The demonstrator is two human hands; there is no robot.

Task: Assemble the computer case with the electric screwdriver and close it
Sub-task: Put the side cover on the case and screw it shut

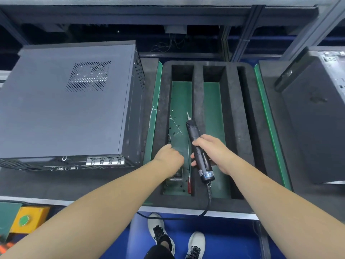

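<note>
A dark grey computer case [63, 105] lies on its side at the left, its vented side panel facing up and its rear ports toward me. My right hand [211, 152] grips a black electric screwdriver [197, 146], bit pointing away, over a black foam tray [199, 135]. My left hand [170, 157] reaches down into the tray's left slot with fingers curled, over a small metal container [176, 177]; what the fingers hold is hidden. Small screws [175, 128] and cut cable ties lie scattered on the slot's green floor.
A red-handled manual screwdriver [189, 182] lies in the same slot. A second computer case [317, 113] stands at the right. The screwdriver's cable [205, 208] hangs over the bench's front edge. A yellow box with a green button [26, 219] sits at lower left.
</note>
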